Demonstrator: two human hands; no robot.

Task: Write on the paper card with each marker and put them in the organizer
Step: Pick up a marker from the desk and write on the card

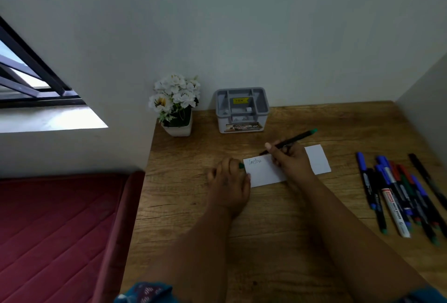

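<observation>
I observe the right hand (pixel 291 157) grasping a black marker with a green end (pixel 289 141), fingers curled round the barrel. The marker is tilted, its tip down on the upper edge of the white paper card (pixel 266 172) and its green end pointing up and to the right. The card lies flat on the wooden counter (pixel 266 225), with a short handwritten word near its upper left corner. My right hand and wrist cover the card's middle.

The left hand (pixel 228 181) rests on the counter at the card's left edge, fingers curled on a small green cap (pixel 241 165); I record this grip as clenched on the cap.

The grey organizer (pixel 242 110) stands at the back of the counter near the wall, well apart from the card, a yellow sticker inside it. I see no marker standing in it.

A loose cluster of markers (pixel 399 196), with blue, red, green and black caps, lies on the counter to the right, apart from the card. A white pot of white flowers (pixel 176 104) stands left of the organizer. A red mattress (pixel 60 230) lies left of the counter.
</observation>
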